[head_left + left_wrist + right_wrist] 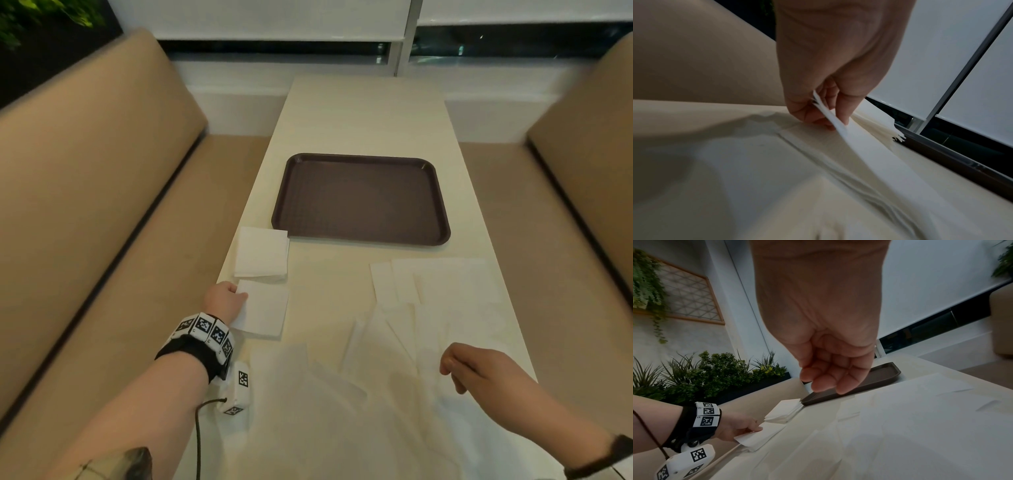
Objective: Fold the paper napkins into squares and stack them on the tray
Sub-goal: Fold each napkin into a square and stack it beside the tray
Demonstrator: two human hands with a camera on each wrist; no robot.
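Under left hand [224, 301], fingers [842, 113] pinching folded napkin [263, 310], fingertips hidden

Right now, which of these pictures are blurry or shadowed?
Head view: dim, the unfolded napkins wash out against the table. Left wrist view: blurred, shadow below the left hand. Right wrist view: sharpest, with bent wall lines.

Left hand [224, 301] pinching; right hand [479, 368] loosely curled.
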